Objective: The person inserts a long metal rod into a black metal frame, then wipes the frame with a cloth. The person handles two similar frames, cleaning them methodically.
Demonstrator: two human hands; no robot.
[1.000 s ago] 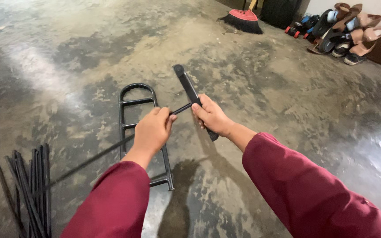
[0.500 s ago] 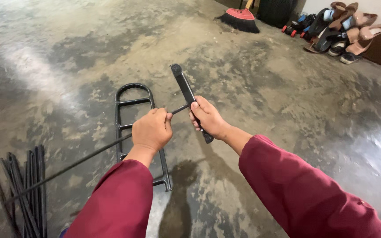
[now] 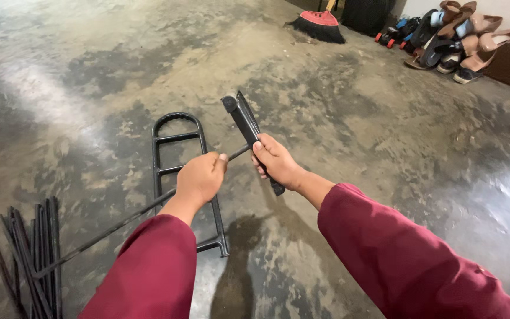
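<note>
Two pieces meet between my hands, and how they line up is what matters. My right hand has its grip wrapped tight around a flat black bar, which runs from near my wrist up and away to the far left, its capped end standing clear above my knuckles. My left hand is closed in a fist around a thin black rod, thumb pressed along it. That rod's long axis runs from the near left, where its tail reaches down beside the bundle of spare rods on the floor, up and to the right through my fist, and its tip comes out toward the bar. The tip meets the bar's side just by my right fingers, roughly crosswise to the bar; I cannot tell whether it is seated in a hole or only touching. My hands sit close together, the left slightly nearer to me, the right a little farther and to the right. Below them a black metal frame with a rounded top lies flat on the floor. A broom and a row of shoes lie at the far right.
</note>
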